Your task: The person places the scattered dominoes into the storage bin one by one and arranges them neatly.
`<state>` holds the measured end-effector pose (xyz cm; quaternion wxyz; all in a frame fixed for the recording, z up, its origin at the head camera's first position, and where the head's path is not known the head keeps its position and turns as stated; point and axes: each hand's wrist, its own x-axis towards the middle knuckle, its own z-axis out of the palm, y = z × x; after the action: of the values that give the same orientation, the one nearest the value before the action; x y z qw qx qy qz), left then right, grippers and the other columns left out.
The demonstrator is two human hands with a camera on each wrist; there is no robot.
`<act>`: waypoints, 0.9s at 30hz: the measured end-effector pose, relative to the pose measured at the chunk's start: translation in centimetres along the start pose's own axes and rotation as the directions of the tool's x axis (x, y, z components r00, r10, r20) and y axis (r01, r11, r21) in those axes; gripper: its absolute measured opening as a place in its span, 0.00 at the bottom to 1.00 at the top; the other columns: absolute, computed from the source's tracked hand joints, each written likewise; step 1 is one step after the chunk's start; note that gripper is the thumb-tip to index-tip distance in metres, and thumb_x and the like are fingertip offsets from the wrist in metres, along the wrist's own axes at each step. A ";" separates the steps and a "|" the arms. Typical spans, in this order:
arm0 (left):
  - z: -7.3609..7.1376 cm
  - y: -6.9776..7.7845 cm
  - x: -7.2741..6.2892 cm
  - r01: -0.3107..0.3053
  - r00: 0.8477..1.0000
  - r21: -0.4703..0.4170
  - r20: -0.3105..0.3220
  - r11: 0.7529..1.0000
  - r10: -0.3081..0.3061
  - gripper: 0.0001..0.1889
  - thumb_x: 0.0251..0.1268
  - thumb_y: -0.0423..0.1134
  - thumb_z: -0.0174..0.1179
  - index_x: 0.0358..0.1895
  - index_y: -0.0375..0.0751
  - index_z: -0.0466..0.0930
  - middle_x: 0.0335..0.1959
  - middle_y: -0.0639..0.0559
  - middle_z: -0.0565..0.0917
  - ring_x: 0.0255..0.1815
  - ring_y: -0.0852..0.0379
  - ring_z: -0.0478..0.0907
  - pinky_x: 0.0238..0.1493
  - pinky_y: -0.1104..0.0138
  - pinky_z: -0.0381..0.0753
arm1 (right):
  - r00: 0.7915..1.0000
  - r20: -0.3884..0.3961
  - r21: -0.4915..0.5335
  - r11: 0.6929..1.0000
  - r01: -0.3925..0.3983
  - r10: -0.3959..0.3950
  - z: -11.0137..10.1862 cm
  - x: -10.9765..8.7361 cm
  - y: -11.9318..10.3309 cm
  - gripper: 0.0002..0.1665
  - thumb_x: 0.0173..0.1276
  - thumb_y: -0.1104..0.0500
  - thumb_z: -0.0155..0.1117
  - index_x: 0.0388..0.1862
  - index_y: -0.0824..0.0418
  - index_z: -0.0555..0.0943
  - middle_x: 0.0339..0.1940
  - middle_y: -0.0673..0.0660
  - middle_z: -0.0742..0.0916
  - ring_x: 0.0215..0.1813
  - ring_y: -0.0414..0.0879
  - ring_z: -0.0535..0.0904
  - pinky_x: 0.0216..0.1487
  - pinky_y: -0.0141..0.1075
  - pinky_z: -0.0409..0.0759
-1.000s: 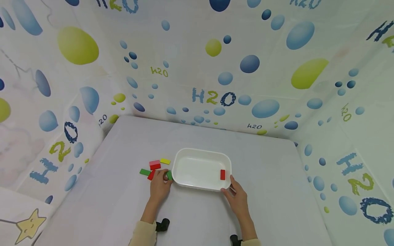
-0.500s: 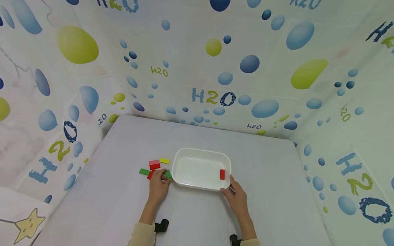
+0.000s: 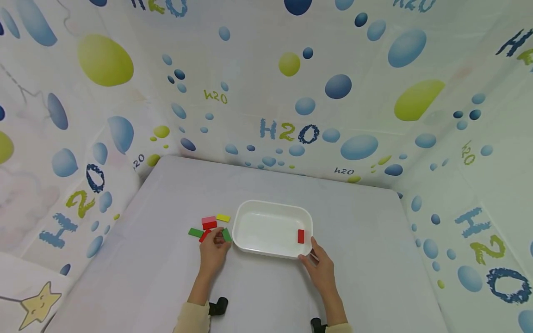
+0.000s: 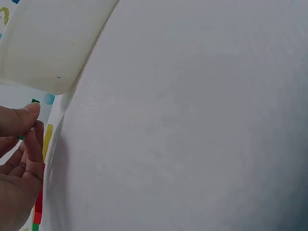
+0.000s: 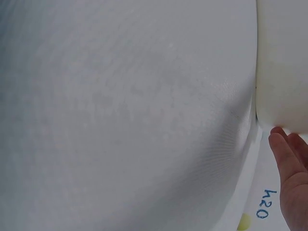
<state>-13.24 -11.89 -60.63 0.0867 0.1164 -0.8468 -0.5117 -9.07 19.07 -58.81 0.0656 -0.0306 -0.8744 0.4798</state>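
Observation:
In the head view my left hand [image 3: 213, 256] pinches a green block [image 3: 226, 235] just left of the white tray [image 3: 266, 231]. The left wrist view shows thumb and fingers closed on that block, mostly hidden by them. Partly covered by this hand, a red block [image 3: 203, 236] lies on the table. At the tray's front right corner, my right hand [image 3: 320, 270] holds the rim, thumb on the front side and fingers along the right side. One red block [image 3: 301, 236] lies inside the tray near its right end.
Left of the tray lie a pink block [image 3: 208, 220], another red block [image 3: 210, 225] touching it, a yellow block [image 3: 223, 218] and a second green block [image 3: 196, 232]. The white table [image 3: 374, 259] is backed by a patterned curtain [image 3: 250, 69].
My left hand has shifted slightly left, away from the tray, and the pinched green block has moved and turned with it. The right hand and tray have stayed in place.

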 end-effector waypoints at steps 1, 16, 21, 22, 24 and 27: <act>-0.1 0.1 0.0 -0.003 1.000 -0.013 -0.007 1.000 0.003 0.27 0.55 0.28 0.68 0.61 0.35 0.75 0.45 0.42 0.80 0.43 0.50 0.78 0.41 0.76 0.80 | 1.000 0.001 0.000 1.000 -0.001 0.001 0.0 0.0 0.0 0.45 0.59 0.57 0.73 0.74 0.61 0.65 0.67 0.64 0.76 0.63 0.59 0.78 0.56 0.44 0.78; -1.5 1.9 0.9 0.030 0.998 -0.230 -0.050 0.973 -0.043 0.26 0.51 0.25 0.70 0.57 0.33 0.78 0.45 0.39 0.81 0.39 0.60 0.79 0.37 0.85 0.75 | 1.000 -0.002 0.001 1.000 -0.002 0.002 0.0 0.0 0.0 0.45 0.59 0.58 0.73 0.74 0.61 0.65 0.68 0.64 0.76 0.63 0.59 0.78 0.56 0.45 0.78; -1.7 3.0 1.2 0.026 0.998 -0.303 -0.038 0.953 -0.040 0.26 0.49 0.23 0.71 0.56 0.31 0.79 0.45 0.37 0.81 0.34 0.71 0.77 0.37 0.83 0.76 | 1.000 -0.002 0.008 1.000 -0.005 0.005 0.0 0.0 0.0 0.45 0.59 0.58 0.73 0.74 0.60 0.65 0.69 0.64 0.75 0.63 0.59 0.77 0.57 0.45 0.78; -1.7 3.3 1.2 0.025 0.999 -0.310 -0.036 0.950 -0.038 0.27 0.49 0.23 0.71 0.56 0.32 0.79 0.45 0.37 0.81 0.34 0.72 0.77 0.37 0.83 0.76 | 1.000 -0.002 0.010 1.000 -0.005 0.005 0.0 0.0 0.1 0.45 0.59 0.57 0.73 0.74 0.60 0.65 0.69 0.64 0.75 0.63 0.59 0.77 0.57 0.45 0.78; -1.6 3.8 1.3 0.023 0.999 -0.338 -0.032 0.941 -0.036 0.27 0.48 0.23 0.70 0.57 0.31 0.79 0.45 0.35 0.81 0.34 0.72 0.77 0.36 0.82 0.77 | 1.000 -0.001 0.011 1.000 -0.008 0.008 0.0 0.0 0.1 0.45 0.59 0.57 0.73 0.74 0.60 0.65 0.69 0.64 0.75 0.63 0.59 0.77 0.57 0.44 0.78; -1.7 4.9 1.4 0.024 1.000 -0.381 -0.009 0.924 -0.030 0.27 0.48 0.22 0.70 0.57 0.31 0.79 0.45 0.33 0.81 0.35 0.69 0.79 0.37 0.82 0.77 | 1.000 0.001 0.019 1.000 -0.013 0.013 0.0 0.0 0.1 0.45 0.59 0.57 0.73 0.74 0.61 0.65 0.69 0.64 0.75 0.64 0.59 0.77 0.57 0.44 0.78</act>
<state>-14.66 -11.54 -55.48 0.1069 0.1127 -0.7289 -0.6667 -9.09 19.14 -58.86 0.0624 -0.0352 -0.8696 0.4886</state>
